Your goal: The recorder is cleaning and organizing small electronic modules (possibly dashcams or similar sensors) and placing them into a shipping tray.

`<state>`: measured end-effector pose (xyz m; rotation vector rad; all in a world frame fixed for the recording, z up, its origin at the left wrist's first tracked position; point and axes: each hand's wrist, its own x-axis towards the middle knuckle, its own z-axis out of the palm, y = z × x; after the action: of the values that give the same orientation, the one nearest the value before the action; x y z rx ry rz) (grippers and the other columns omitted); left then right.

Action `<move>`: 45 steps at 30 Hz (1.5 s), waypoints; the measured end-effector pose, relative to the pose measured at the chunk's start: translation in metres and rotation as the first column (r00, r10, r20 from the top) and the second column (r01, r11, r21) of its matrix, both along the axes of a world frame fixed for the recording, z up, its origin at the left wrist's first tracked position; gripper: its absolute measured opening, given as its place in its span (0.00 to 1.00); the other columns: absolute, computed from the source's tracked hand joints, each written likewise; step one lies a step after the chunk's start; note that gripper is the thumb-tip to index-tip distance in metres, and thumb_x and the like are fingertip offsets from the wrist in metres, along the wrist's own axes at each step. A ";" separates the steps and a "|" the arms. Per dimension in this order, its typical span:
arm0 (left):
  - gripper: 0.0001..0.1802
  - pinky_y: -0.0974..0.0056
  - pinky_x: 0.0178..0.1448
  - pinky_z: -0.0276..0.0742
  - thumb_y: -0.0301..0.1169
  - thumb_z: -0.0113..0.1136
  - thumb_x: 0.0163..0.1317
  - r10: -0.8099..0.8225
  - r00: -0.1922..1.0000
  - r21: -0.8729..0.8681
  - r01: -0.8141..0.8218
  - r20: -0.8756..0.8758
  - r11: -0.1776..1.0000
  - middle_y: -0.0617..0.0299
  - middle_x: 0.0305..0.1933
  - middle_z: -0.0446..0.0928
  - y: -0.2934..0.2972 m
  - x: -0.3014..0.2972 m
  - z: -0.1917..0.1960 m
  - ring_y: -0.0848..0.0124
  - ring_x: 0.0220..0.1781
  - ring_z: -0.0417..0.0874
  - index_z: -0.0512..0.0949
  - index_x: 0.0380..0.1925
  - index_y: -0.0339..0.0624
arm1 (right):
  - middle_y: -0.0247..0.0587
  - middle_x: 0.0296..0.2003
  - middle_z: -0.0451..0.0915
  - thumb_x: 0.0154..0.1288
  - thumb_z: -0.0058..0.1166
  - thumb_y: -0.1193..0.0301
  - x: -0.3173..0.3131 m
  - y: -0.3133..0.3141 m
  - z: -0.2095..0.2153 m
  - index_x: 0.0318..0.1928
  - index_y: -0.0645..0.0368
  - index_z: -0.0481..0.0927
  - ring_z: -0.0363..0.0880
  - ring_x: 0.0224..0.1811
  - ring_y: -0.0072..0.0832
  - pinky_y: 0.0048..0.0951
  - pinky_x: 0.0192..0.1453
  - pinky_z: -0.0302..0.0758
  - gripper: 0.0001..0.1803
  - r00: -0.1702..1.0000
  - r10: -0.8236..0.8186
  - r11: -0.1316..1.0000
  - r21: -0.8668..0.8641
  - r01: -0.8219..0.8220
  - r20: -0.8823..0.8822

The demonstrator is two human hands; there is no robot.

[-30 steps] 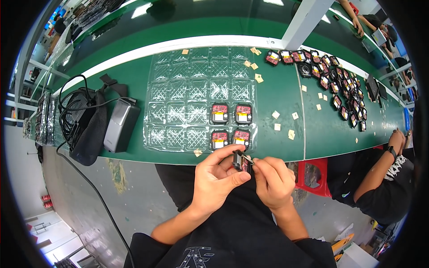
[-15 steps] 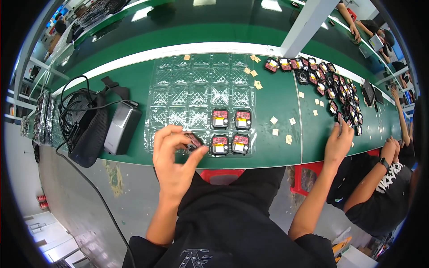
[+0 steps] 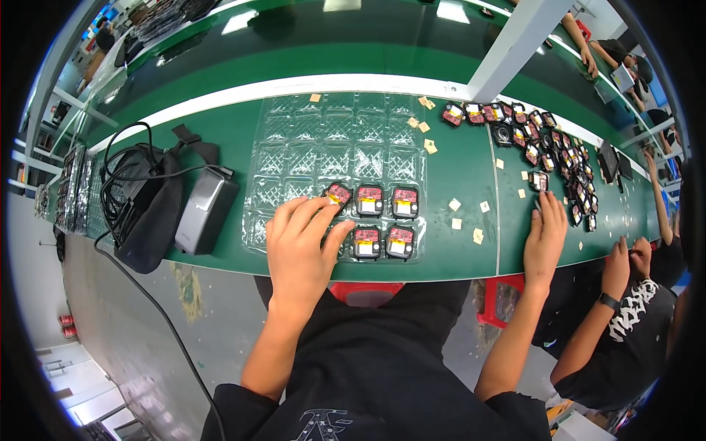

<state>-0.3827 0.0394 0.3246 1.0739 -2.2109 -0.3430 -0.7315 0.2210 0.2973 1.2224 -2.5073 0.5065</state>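
My left hand (image 3: 300, 246) is closed on a small black square unit (image 3: 338, 195) with a red, yellow and white face, tilted at a pocket of the clear plastic tray (image 3: 283, 158). Just right of it, two like units (image 3: 369, 201) lie in the same row. Two more (image 3: 367, 242) lie in the nearest row, right of my thumb. My right hand (image 3: 546, 239) has its fingertips on the near edge of another black square unit (image 3: 539, 181), apart from the heap of similar units (image 3: 570, 162) at the right.
Small cream paper squares (image 3: 456, 224) are scattered on the green table (image 3: 448, 257). At the left stand a silver-black box (image 3: 200, 213) and a dark pouch (image 3: 151, 235) with cables. A grey post (image 3: 507, 59) rises behind. A co-worker's hands (image 3: 625, 261) are at the right edge.
My left hand has carried its unit away from me and rightward to a tray pocket. My right hand has drawn a unit leftward from the heap. The whole view has shifted slightly.
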 end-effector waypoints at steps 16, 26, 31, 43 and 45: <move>0.12 0.54 0.58 0.76 0.19 0.68 0.58 -0.038 0.999 -0.066 0.040 0.033 0.997 0.58 0.44 0.81 0.006 0.001 -0.011 0.55 0.55 0.81 0.86 0.42 0.39 | 0.45 0.55 0.78 0.68 0.62 0.77 0.097 -0.021 0.028 0.57 0.61 0.83 0.85 0.47 0.37 0.34 0.48 0.80 0.17 0.889 0.134 0.981 -0.183 -0.058 0.438; 0.17 0.53 0.57 0.78 0.12 0.65 0.52 -0.097 0.994 -0.027 0.096 -0.046 0.995 0.57 0.42 0.80 0.001 -0.002 -0.009 0.53 0.54 0.82 0.85 0.42 0.39 | 0.43 0.51 0.79 0.60 0.69 0.75 0.098 -0.026 0.029 0.51 0.61 0.83 0.84 0.44 0.40 0.37 0.48 0.80 0.18 0.913 0.172 0.981 -0.151 -0.124 0.369; 0.18 0.55 0.57 0.78 0.12 0.66 0.50 -0.175 0.983 -0.133 0.167 -0.049 0.977 0.56 0.41 0.81 -0.004 0.005 -0.014 0.54 0.51 0.83 0.86 0.42 0.38 | 0.42 0.50 0.79 0.60 0.69 0.76 0.101 -0.028 0.030 0.51 0.60 0.83 0.84 0.43 0.39 0.37 0.46 0.81 0.18 0.901 0.158 0.980 -0.173 -0.094 0.405; 0.17 0.51 0.63 0.77 0.16 0.69 0.53 -0.137 0.986 -0.133 0.148 0.091 0.980 0.55 0.45 0.83 -0.009 0.002 -0.006 0.52 0.61 0.81 0.85 0.45 0.39 | 0.41 0.50 0.80 0.55 0.72 0.79 0.103 -0.025 0.029 0.52 0.60 0.83 0.80 0.35 0.30 0.29 0.35 0.77 0.22 0.878 0.233 0.955 -0.268 -0.125 0.419; 0.17 0.51 0.63 0.77 0.17 0.70 0.54 -0.145 0.989 -0.129 0.141 -0.017 0.982 0.54 0.46 0.83 0.000 0.000 -0.002 0.51 0.60 0.82 0.85 0.45 0.39 | 0.42 0.51 0.81 0.52 0.75 0.79 0.112 -0.023 0.031 0.53 0.61 0.83 0.72 0.26 0.23 0.24 0.28 0.70 0.26 0.841 0.308 0.930 -0.329 -0.166 0.446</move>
<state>-0.3832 0.0392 0.3221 0.8408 -2.2596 -0.2722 -0.6196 0.1984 0.3287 1.4412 -2.5461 1.3432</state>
